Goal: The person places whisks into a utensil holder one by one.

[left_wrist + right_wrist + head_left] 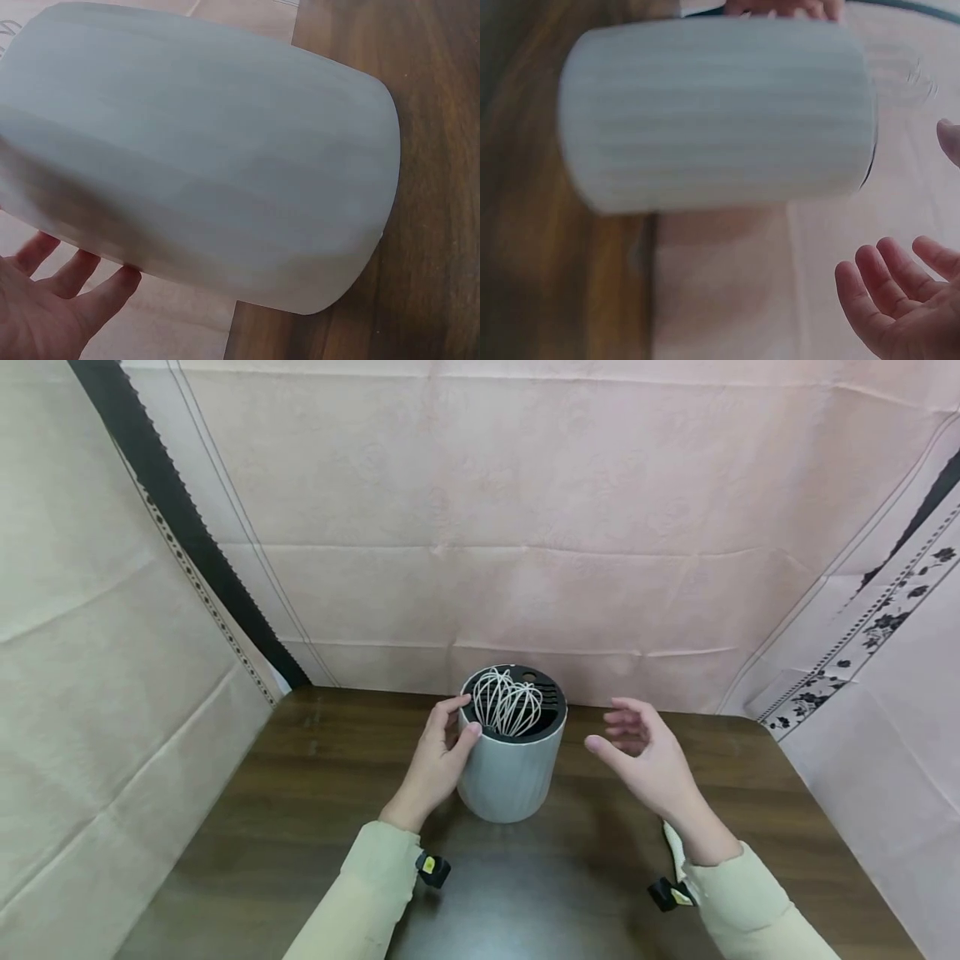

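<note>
A light grey-blue utensil holder (510,781) with a black slotted top stands upright on the wooden table. White wire loops of a whisk (507,702) stick up out of its opening. At its left side is my left hand (438,760), thumb and forefinger at the rim, other fingertips along the far wall. In the left wrist view, these loosely bent fingers (109,296) meet the ribbed wall of the holder. My right hand (656,768) hovers to the right of the holder, apart from it, fingers spread and relaxed, holding nothing.
The brown table (300,827) runs back to a pale creased cloth backdrop (525,527). More cloth hangs along both sides, the right one with a black floral border (855,652). Each sleeve carries a small black wrist device.
</note>
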`<move>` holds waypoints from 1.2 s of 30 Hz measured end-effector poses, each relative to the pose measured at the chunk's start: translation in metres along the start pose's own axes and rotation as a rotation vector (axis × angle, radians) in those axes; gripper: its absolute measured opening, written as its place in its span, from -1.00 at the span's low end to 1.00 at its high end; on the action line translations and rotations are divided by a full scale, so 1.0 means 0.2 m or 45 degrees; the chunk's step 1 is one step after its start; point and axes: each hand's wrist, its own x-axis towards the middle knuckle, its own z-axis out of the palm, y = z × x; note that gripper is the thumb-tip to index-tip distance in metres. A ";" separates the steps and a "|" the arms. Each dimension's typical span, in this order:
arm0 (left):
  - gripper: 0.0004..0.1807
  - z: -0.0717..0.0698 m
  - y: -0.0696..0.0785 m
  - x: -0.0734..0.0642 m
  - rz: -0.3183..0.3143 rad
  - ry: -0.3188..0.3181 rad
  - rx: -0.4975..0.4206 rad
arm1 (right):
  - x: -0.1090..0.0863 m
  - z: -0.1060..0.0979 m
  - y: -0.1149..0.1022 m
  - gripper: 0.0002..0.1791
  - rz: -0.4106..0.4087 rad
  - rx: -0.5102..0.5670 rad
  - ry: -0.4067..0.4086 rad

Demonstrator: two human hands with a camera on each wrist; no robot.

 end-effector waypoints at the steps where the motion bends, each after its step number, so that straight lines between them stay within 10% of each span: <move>1: -0.49 0.00 0.00 0.00 -0.001 0.000 -0.001 | -0.01 -0.02 0.04 -0.31 0.015 -0.016 0.006; 22: -0.48 0.01 0.00 0.00 0.007 0.001 0.015 | -0.22 -0.22 0.59 -0.07 0.425 -0.344 0.010; 36: -0.48 0.00 0.01 -0.01 0.004 -0.003 -0.003 | -0.23 -0.23 0.74 0.01 0.702 -0.239 -0.251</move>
